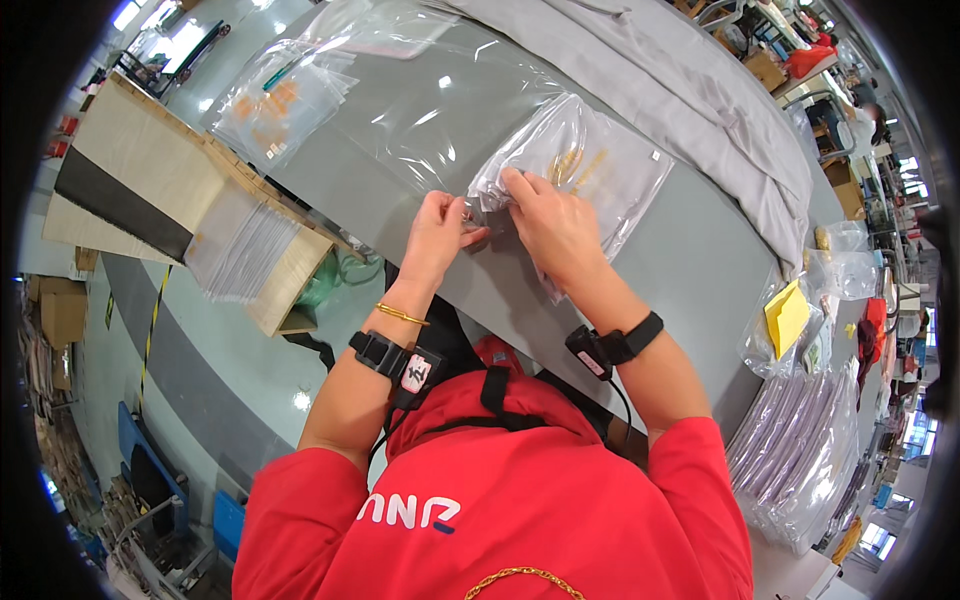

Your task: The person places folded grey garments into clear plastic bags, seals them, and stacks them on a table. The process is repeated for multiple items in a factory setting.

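A folded pale grey cloth (600,142) with a gold print and a small white tag lies on the grey table in front of me, with clear plastic film over it. My right hand (559,225) pinches the near left corner of the cloth and film between thumb and fingers. Close beside it, my left hand (437,232) pinches a gathered edge of clear plastic (474,214). From there a wide, shiny clear plastic sheet or bag (420,127) spreads over the table towards the far left. How the film's layers lie under my fingers cannot be made out.
Clear bags with orange print (281,112) and a green pen (277,77) lie far left. A wooden stand (142,150) holds a row of thin folded pieces (244,247). Grey fabric (652,82) drapes the far edge. Right: a yellow packet (786,319) and stacked bagged pieces (799,450).
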Available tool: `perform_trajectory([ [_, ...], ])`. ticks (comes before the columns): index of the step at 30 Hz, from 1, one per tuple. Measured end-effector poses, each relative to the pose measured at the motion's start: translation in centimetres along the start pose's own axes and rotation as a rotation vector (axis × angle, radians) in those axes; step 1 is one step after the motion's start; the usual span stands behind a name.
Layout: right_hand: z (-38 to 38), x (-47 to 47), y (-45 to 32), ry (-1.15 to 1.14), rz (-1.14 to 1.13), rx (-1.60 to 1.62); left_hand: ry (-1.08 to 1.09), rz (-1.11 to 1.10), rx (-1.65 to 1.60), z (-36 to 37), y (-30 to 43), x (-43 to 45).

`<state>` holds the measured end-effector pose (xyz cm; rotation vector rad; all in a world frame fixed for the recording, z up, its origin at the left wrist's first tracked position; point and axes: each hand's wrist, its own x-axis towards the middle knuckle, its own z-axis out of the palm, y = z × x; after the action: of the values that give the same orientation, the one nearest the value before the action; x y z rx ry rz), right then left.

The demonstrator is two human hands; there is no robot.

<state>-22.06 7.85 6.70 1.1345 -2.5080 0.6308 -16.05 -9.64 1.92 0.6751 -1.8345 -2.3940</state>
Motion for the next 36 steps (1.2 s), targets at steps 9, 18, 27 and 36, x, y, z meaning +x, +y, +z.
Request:
perform_trajectory([
  [9,1.2,0.5,-0.1,-0.041,0.018,-0.137,0.036,-0.045,0.203,0.9,1.4,2.0],
  [18,4.6,3.4,-1.2,-0.135,0.000,-0.354,0.156,0.214,0.422,2.2,1.9,1.4],
  [27,1.3,3.7,-2.0,-0.257,0.103,-0.144,0.228,0.260,0.674,1.4,1.9,1.6],
  [36,0.4,8.1,19.7,-0.342,0.731,0.259,0.183,0.138,0.664,-1.8,3.4,2.8],
])
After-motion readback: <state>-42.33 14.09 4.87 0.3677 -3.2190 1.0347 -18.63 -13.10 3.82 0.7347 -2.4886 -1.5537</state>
